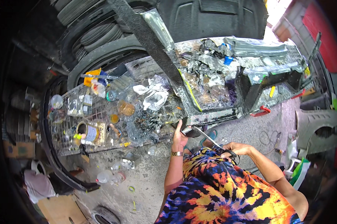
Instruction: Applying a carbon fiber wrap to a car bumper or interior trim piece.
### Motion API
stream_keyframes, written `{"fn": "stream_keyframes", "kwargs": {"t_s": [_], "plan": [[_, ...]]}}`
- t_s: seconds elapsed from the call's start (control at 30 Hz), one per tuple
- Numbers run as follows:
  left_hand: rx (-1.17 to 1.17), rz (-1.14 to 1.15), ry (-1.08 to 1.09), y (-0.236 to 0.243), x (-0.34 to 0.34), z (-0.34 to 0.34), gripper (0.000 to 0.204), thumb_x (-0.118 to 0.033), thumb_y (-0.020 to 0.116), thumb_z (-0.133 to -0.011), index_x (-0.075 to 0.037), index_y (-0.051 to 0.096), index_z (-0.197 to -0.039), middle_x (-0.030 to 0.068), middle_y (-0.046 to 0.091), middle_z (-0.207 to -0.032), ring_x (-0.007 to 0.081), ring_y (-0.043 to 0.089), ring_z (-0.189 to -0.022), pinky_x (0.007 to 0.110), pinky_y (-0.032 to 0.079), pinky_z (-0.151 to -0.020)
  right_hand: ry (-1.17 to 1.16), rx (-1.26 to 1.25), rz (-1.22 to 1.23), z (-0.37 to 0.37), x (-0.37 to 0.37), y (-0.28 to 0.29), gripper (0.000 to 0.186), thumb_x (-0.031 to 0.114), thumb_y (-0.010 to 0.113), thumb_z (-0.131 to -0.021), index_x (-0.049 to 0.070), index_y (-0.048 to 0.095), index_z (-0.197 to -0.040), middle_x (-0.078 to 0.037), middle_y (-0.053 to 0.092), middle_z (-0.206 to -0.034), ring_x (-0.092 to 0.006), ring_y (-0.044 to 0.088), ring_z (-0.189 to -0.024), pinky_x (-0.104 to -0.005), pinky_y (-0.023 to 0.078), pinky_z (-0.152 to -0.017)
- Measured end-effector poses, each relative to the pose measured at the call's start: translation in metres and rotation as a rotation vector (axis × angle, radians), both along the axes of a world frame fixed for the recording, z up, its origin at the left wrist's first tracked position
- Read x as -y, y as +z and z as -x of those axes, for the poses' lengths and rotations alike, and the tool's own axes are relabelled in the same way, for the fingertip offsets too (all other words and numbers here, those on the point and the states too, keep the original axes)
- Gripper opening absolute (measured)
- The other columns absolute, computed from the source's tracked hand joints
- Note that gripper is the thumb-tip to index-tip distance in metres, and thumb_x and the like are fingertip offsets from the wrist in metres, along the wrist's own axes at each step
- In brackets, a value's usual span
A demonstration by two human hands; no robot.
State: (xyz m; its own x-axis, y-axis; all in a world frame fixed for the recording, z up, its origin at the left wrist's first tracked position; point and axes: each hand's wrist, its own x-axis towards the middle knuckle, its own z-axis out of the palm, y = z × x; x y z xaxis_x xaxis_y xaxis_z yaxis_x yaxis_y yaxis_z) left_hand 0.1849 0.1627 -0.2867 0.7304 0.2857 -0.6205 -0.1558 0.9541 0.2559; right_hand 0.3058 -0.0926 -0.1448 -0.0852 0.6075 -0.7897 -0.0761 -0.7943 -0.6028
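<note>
My left hand (180, 137) grips the near end of a black-and-silver woven carbon-fibre cloth (212, 118), thumb raised along its edge. The cloth lies along the near edge of a large black moulded frame (144, 33), and a dark flap hangs off its end. In my right hand (236, 149) is a pair of scissors (209, 137), fingers closed round the black handles. The long metal blades point up and left, their tips at the cloth's hanging end just right of my left hand. From this view I cannot tell whether the blades touch it.
A cluttered wire-mesh table (69, 128) carries a tin can (88, 132), white cloth (155, 95) and plastic cups. Black scraps (209, 59) lie inside the frame. Plastic bottles (105, 176) and a tyre (105, 215) are on the floor. Another person (38, 183) is low at the left.
</note>
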Motion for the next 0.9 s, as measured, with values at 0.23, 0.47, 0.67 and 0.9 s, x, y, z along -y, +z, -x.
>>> {"fn": "stream_keyframes", "kwargs": {"t_s": [0.23, 0.47, 0.67, 0.9], "plan": [[0.077, -0.046, -0.160, 0.011, -0.011, 0.009, 0.044, -0.045, 0.054, -0.093, -0.007, 0.060, -0.116, 0.0078, 0.066, -0.105, 0.0229, 0.062, -0.094, 0.043, 0.049, -0.088, -0.173, -0.152, -0.064, 0.025, 0.004, -0.024, 0.056, 0.061, 0.062, -0.081, 0.008, 0.060, -0.096, 0.000, 0.061, -0.081, -0.0102, 0.057, -0.073, -0.0245, 0.045, -0.063], [-0.578, -0.628, -0.341, 0.024, -0.016, 0.050, 0.038, -0.041, 0.054, -0.094, -0.007, 0.064, -0.108, 0.0055, 0.062, -0.111, 0.0180, 0.058, -0.098, 0.037, 0.046, -0.078, -0.283, -0.191, -0.132, 0.035, 0.018, -0.032, 0.055, 0.059, 0.065, -0.081, 0.008, 0.061, -0.101, 0.000, 0.060, -0.080, -0.0093, 0.056, -0.070, -0.0254, 0.046, -0.065], [-0.329, -2.237, -0.430, 0.094, -0.003, 0.034, 0.034, -0.023, 0.063, -0.086, -0.003, 0.061, -0.113, 0.0116, 0.058, -0.122, 0.0279, 0.051, -0.117, 0.041, 0.037, -0.096, -0.298, -0.159, -0.105, 0.040, 0.039, -0.027, 0.047, 0.052, 0.067, -0.083, 0.009, 0.060, -0.099, 0.000, 0.058, -0.080, -0.0084, 0.057, -0.070, -0.0245, 0.046, -0.063], [-0.049, -2.553, -0.952, 0.089, 0.008, -0.024, 0.055, -0.034, 0.059, -0.088, -0.005, 0.047, -0.133, 0.0092, 0.037, -0.147, 0.0309, 0.030, -0.137, 0.047, 0.027, -0.104, -0.347, -0.085, -0.195, 0.047, 0.047, -0.038, 0.052, 0.052, 0.067, -0.082, 0.005, 0.060, -0.102, 0.000, 0.058, -0.086, -0.0111, 0.054, -0.079, -0.0264, 0.044, -0.068]]}}
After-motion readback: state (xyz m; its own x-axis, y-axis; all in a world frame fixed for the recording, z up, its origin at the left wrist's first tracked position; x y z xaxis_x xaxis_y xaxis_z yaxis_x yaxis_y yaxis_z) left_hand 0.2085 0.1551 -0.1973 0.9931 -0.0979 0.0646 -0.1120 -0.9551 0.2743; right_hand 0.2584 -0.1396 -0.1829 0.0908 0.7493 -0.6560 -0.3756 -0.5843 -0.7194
